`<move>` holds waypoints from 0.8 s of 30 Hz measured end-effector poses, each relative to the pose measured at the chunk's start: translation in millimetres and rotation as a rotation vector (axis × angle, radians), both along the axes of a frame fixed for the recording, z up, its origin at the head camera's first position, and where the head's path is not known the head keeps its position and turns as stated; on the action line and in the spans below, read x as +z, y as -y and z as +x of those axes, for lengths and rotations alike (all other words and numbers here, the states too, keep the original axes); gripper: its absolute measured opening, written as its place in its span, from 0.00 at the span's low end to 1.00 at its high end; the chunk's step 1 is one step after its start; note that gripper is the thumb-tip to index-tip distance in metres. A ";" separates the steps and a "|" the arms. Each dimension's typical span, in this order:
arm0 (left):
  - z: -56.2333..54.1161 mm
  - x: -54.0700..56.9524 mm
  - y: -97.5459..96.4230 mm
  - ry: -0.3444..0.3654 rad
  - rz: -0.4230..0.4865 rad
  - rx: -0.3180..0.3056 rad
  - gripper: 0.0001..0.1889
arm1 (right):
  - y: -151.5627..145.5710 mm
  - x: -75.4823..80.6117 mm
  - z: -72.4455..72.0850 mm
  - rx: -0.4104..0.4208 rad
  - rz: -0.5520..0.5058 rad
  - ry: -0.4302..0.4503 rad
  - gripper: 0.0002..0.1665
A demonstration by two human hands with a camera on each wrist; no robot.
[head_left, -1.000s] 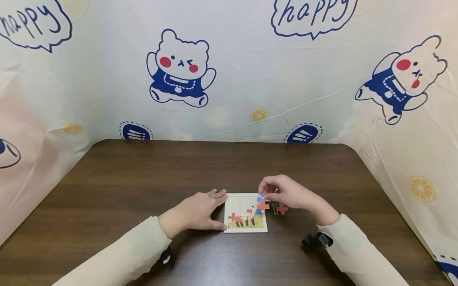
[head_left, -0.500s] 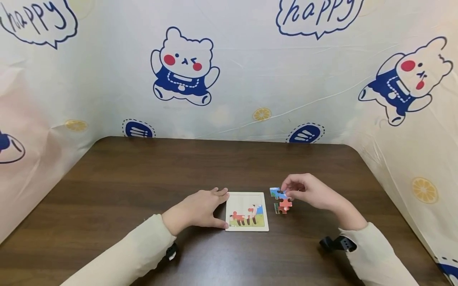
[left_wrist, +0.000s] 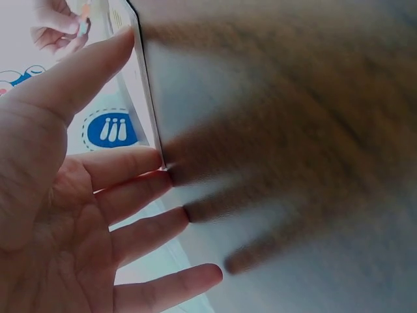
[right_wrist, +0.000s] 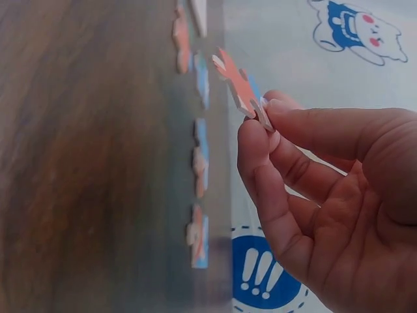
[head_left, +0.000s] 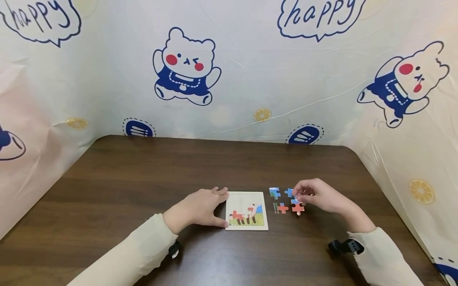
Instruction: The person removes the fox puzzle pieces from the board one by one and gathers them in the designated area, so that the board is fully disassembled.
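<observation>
**Red-and-blue, pale-edged jigsaw piece pinched to the right of the shallow, pale, square tray**

A light pinch on the rim of the piece should serve best here, as it leaves the printed face and the knobs in sight. The piece is tilted, so turning it level by the thumb and index finger, rather than by the whole wrist, would likely give finer control. Lifting it a little before any sideways move should avoid knocking the blue-and-green corner-shaped piece, the small blue piece and the red-and-dark-green piece, all lying flat on the brown wood-grain tabletop just right of the tray.

The fingers of the right hand are drawn narrow on the blue end; the red end juts out free beyond them, clear of the tabletop. The left hand has its fingers spread wide, thumb and index finger touching the tray's left edge, a good brace against sliding.
</observation>
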State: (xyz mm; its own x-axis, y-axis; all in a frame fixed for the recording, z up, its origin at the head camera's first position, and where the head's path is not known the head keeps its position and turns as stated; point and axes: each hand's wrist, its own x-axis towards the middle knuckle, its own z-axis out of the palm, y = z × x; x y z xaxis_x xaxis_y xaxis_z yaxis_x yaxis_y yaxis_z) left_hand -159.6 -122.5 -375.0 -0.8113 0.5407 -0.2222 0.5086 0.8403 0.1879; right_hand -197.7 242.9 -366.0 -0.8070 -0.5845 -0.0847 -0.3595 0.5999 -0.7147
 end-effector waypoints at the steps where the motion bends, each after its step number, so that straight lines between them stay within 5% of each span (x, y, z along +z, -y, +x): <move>1: 0.2 0.1 -0.1 0.001 -0.001 0.000 0.45 | -0.7 -1.5 -0.8 0.001 0.004 0.004 0.06; 8: 0.5 1.4 -0.5 0.007 0.003 0.002 0.44 | -2.2 -9.8 -5.3 -0.002 0.029 0.024 0.05; 17: 0.3 2.7 -4.2 0.038 -0.010 0.011 0.44 | 3.6 -5.6 -6.2 -0.041 0.142 -0.082 0.06; 24: -2.8 6.7 -5.6 0.065 0.012 0.040 0.44 | 39.1 6.7 -7.6 0.055 0.099 -0.066 0.10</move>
